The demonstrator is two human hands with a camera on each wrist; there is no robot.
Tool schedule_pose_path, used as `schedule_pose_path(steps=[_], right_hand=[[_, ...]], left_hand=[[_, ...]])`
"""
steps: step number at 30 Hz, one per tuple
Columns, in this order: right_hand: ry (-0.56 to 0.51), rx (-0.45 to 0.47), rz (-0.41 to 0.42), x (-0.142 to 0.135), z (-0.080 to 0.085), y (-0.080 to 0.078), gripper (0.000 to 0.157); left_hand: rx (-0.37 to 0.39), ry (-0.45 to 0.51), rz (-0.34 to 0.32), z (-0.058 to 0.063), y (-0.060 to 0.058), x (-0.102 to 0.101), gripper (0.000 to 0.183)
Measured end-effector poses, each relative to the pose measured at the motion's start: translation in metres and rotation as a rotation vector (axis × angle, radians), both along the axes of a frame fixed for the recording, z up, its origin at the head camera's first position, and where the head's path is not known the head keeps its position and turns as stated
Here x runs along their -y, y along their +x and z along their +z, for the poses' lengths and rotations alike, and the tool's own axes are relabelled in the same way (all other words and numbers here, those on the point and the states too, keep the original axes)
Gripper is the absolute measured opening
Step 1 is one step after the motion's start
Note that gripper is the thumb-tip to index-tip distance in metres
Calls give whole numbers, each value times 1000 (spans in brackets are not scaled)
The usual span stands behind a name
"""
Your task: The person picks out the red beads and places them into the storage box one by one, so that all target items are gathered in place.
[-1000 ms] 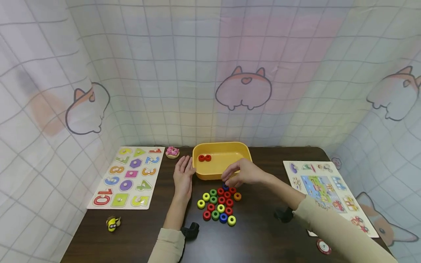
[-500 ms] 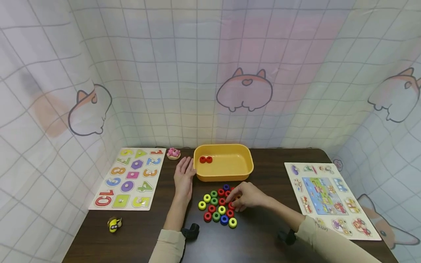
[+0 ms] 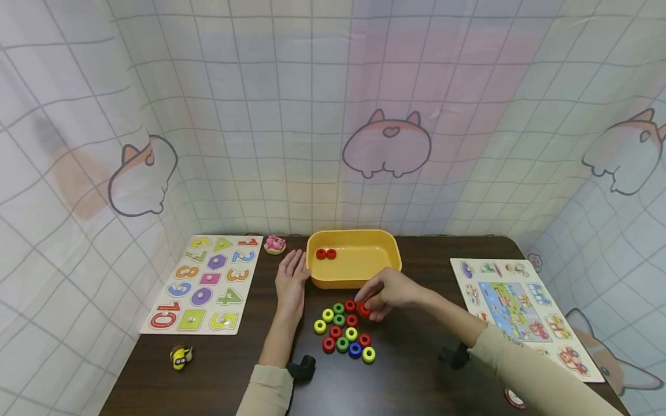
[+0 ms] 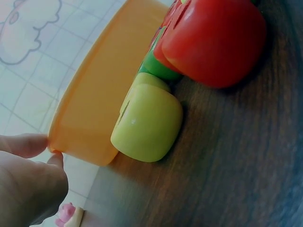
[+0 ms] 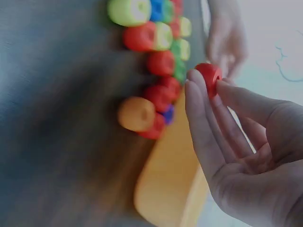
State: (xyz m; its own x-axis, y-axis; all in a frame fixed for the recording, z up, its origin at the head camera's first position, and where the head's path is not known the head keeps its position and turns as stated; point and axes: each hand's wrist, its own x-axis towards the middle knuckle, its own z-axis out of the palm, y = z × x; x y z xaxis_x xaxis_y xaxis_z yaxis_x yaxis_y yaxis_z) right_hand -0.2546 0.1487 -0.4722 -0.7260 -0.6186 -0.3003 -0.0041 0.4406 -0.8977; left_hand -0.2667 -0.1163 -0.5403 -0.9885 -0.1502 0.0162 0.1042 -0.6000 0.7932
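Between thumb and fingertips my right hand (image 3: 392,290) pinches a red ring bead (image 5: 209,78), lifted above the table. Below and left of it lies a loose cluster of beads: red (image 3: 329,345), green (image 3: 341,345), yellow (image 3: 369,355) and blue (image 3: 355,350). An orange bead (image 5: 136,114) sits by the tray in the right wrist view. My left hand (image 3: 291,283) stays at the left side of the yellow tray (image 3: 359,283), fingers extended, thumb touching its rim. Inside the tray are two red beads (image 3: 326,254), side by side.
A number puzzle board (image 3: 208,283) lies at left, a picture puzzle board (image 3: 525,318) at right. A pink figurine (image 3: 274,245) stands beside the tray; a yellow toy figure (image 3: 180,357) is near the left edge. A round chip (image 3: 514,398) is partly under the right sleeve.
My right hand went down to the right side of the bead cluster, took a red bead there and has risen towards the tray. My left hand keeps its place at the tray.
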Motion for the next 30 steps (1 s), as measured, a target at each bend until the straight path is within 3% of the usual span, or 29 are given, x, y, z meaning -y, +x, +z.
schedule_pose_path(steps=[6, 11, 15, 20, 26, 30], right_hand=[[-28, 68, -31, 7, 28, -36, 24], [-7, 87, -87, 18, 33, -73, 28], [5, 111, -163, 27, 22, -99, 32], [-19, 122, -301, 37, -6, -123, 34], [-30, 103, -456, 53, -33, -134, 32], [-60, 104, -475, 60, -38, -134, 34]], left_hand=[[-6, 2, -8, -3, -2, 1, 65], [-2, 11, 3, -4, -1, 1, 62], [-14, 16, 3, -4, 1, -1, 63], [-6, 7, -7, -4, 3, -3, 63], [-12, 4, 4, -4, 3, -2, 63], [-21, 14, 6, -3, 0, -1, 63]])
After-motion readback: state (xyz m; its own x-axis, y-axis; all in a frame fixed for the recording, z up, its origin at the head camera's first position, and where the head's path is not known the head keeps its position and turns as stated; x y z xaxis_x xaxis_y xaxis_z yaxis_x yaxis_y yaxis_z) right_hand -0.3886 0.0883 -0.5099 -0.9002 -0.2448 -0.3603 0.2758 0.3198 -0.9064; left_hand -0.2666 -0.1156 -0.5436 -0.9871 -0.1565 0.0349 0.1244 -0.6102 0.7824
